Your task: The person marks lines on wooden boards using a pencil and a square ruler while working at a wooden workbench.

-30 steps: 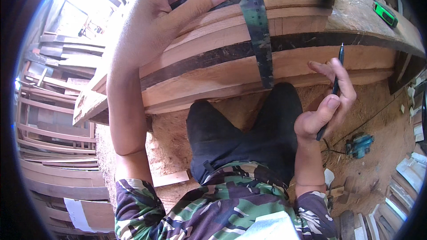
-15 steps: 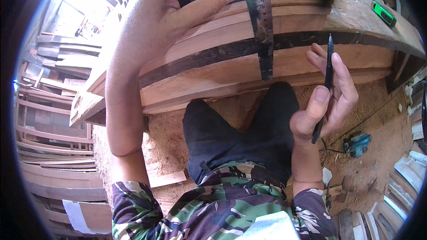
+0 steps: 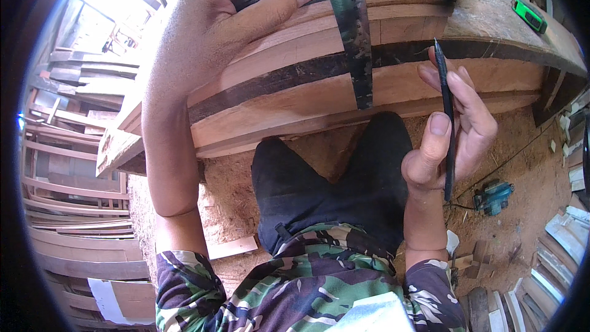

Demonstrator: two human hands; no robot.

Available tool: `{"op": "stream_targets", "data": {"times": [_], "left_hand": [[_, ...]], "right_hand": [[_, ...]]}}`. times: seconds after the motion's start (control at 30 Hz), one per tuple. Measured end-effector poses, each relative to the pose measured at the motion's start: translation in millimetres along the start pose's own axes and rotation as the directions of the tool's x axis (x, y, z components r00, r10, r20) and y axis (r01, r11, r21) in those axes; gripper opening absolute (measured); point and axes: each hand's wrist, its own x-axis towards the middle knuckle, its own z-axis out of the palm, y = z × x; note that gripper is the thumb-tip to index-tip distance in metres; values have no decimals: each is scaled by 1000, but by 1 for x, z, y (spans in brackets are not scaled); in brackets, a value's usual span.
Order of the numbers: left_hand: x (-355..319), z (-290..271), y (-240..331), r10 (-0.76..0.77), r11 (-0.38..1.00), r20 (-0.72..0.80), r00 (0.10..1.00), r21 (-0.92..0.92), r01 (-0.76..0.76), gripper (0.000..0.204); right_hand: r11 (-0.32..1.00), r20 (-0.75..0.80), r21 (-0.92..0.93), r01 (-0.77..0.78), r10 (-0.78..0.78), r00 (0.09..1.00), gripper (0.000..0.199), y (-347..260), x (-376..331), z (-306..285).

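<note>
My left hand [image 3: 261, 18] is closed round the dark stock of a try square [image 3: 353, 46] at the upper middle, its thumb along the stock. The worn blade with scale marks lies across several stacked wooden boards [image 3: 295, 46] and points down toward my knees. Some of the left fingers are hidden behind the stock. To the right, my right hand [image 3: 464, 120] holds a black pen [image 3: 447, 92] between thumb and fingers. Its tip points up, near the dark edge of the workbench. Thin lines show on a board right of the blade.
A green tape measure [image 3: 529, 16] rests on the bench top [image 3: 491, 9] at the right. A teal power tool [image 3: 493, 199] sits on the dusty floor at the lower right, with wood offcuts [image 3: 476, 261] nearby. Wooden frames [image 3: 77, 187] are stacked along the left.
My left hand and the try square have shifted slightly left along the boards. The pen has turned in my right hand, its tip moving left and up a little.
</note>
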Motion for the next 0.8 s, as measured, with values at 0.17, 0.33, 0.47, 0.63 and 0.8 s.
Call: {"op": "stream_targets", "data": {"times": [0.17, 0.33, 0.47, 0.63, 0.8], "left_hand": [[1, 0, 4, -47, 999, 7, 999, -25, 47, 14], [1, -6, -3, -23, 1000, 53, 998, -9, 23, 13], [2, -5, -9, -25, 998, 51, 998, 53, 22, 14], [0, -11, 1, -61, 988, 83, 995, 148, 49, 13], [1, -11, -3, -9, 991, 80, 997, 130, -2, 14]], "right_hand": [[994, -54, 106, -1, 7, 998, 29, 1, 4, 9], [992, 95, -28, 126, -123, 988, 26, -1, 24, 6], [984, 48, -56, 172, -169, 984, 32, 1, 32, 18], [979, 69, -96, 182, -176, 982, 30, -2, 33, 21], [973, 106, -121, 199, -186, 977, 27, -4, 33, 19]]}}
